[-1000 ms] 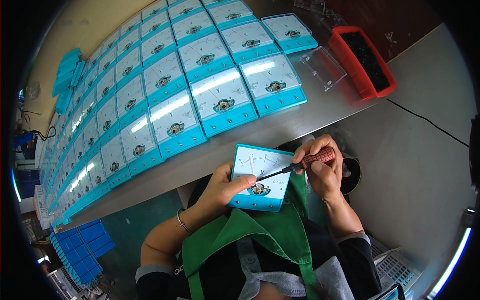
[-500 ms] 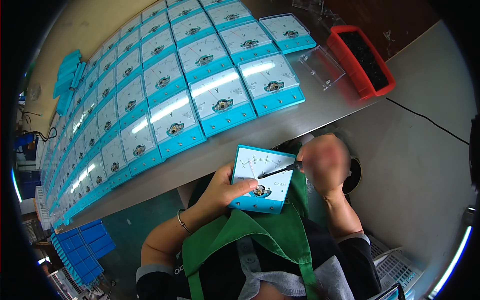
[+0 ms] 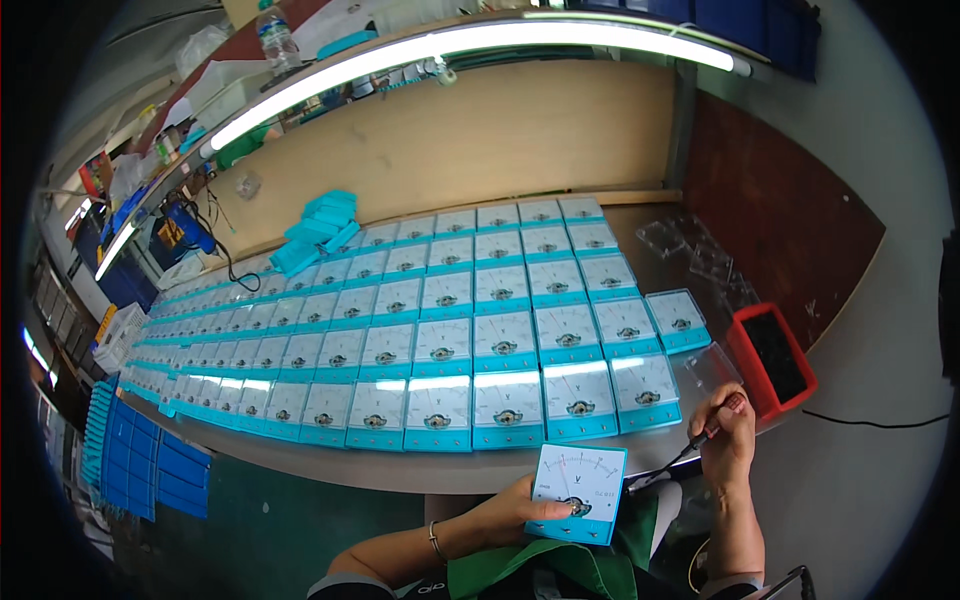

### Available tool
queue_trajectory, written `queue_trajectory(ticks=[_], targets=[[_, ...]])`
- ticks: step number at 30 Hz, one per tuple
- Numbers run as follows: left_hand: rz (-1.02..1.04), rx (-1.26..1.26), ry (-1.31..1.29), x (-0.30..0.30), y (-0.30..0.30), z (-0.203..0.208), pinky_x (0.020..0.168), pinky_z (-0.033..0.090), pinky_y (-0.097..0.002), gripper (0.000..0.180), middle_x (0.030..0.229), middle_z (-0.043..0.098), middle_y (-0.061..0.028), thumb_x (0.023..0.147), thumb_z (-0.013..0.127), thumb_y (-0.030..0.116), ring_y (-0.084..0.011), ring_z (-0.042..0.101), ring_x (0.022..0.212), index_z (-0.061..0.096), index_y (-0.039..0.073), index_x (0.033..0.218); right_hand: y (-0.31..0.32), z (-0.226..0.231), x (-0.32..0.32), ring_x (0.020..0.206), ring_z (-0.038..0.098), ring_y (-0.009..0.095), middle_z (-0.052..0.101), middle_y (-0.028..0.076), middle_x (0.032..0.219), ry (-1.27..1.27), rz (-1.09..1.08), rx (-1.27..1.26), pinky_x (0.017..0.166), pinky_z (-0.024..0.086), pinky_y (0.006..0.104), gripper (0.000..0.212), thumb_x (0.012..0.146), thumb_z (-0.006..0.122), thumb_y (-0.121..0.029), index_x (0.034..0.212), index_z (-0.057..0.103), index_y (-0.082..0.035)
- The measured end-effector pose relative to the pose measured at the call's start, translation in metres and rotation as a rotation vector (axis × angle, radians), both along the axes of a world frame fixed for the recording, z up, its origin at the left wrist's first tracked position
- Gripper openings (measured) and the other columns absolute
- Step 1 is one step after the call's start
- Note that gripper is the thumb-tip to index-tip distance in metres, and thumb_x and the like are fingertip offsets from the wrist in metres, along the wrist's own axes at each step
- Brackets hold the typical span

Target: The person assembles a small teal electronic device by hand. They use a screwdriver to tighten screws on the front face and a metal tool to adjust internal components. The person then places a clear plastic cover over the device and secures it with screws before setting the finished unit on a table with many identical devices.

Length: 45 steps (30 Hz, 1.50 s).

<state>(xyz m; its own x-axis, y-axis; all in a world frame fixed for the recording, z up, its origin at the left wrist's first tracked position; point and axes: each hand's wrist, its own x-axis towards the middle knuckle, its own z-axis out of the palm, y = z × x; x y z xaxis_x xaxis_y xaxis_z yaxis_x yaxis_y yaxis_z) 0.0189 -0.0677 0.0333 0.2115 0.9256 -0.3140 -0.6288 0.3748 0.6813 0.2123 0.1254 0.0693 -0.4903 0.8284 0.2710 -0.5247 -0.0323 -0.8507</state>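
My left hand point(image 3: 510, 510) is closed on the left side of a panel meter point(image 3: 585, 480), its thumb lying across the lower face by the cut-out. The meter has a white dial, a thin needle and a turquoise base; no clear cover shows on it. Off to its right, my right hand point(image 3: 728, 440) is wrapped round a screwdriver point(image 3: 697, 440) with a dark handle and a reddish end. The thin dark shaft slants down toward the meter's right edge, and whether its tip touches is hard to see.
Rows of similar meters point(image 3: 440, 345) with turquoise bases cover the bench. Right of them are a clear cover point(image 3: 712, 368) and a red bin point(image 3: 808, 385) with dark contents. Loose turquoise parts point(image 3: 318, 232) lie at the back. A lit tube point(image 3: 480, 42) spans above.
The screwdriver has moved off the meter's dial to the right with my right hand. My left hand keeps hold of the meter. The view has tilted up, showing more of the bench.
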Motion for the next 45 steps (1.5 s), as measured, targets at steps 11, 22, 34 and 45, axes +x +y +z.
queue_trajectory(ticks=[11, 22, 34, 45], targets=[[0.428, 0.252, 0.107, -0.063, -0.048, 0.011, 0.094, 0.041, -0.0354, 0.059, 0.119, 0.051, -0.0124, 0.075, 0.065, -0.001, -0.0208, 0.05, 0.11, 0.036, 0.0, 0.126, -0.028, 0.084, -0.101, 0.055, 0.048, 0.012, 0.054, 0.006, 0.07, -0.757, 0.029, 0.915, 0.053, 0.04, 0.0249, 0.012, 0.072, 0.057, 0.003, 0.083, 0.058, 0.001], [0.56, 0.21, 0.173, -0.114, -0.091, 0.016, 0.094, 0.042, -0.0372, 0.059, 0.117, 0.051, -0.0139, 0.075, 0.067, 0.003, -0.0222, 0.05, 0.109, 0.036, -0.001, 0.125, 0.086, 0.306, -0.309, 0.072, 0.062, 0.03, 0.062, 0.015, 0.08, -0.474, -0.786, 1.607, 0.066, 0.048, 0.0357, 0.016, 0.074, 0.061, -0.004, 0.089, 0.063, -0.003], [0.655, 0.128, 0.181, -0.134, -0.117, -0.004, 0.092, 0.042, -0.0342, 0.066, 0.118, 0.051, -0.0137, 0.072, 0.071, 0.009, -0.0214, 0.051, 0.107, 0.035, -0.002, 0.127, 0.174, 0.358, -0.43, 0.082, 0.062, 0.034, 0.063, 0.019, 0.081, -0.947, -0.795, 1.729, 0.068, 0.047, 0.0425, 0.008, 0.075, 0.055, -0.006, 0.081, 0.059, -0.003], [0.692, 0.347, 0.046, -0.129, -0.111, -0.002, 0.094, 0.04, -0.0336, 0.061, 0.118, 0.051, -0.0132, 0.074, 0.07, 0.01, -0.0193, 0.05, 0.109, 0.038, -0.002, 0.125, 0.097, 0.352, -0.326, 0.07, 0.059, 0.03, 0.059, 0.015, 0.076, -0.347, -1.113, 1.802, 0.063, 0.046, 0.0337, 0.012, 0.079, 0.059, -0.009, 0.09, 0.061, -0.007]])
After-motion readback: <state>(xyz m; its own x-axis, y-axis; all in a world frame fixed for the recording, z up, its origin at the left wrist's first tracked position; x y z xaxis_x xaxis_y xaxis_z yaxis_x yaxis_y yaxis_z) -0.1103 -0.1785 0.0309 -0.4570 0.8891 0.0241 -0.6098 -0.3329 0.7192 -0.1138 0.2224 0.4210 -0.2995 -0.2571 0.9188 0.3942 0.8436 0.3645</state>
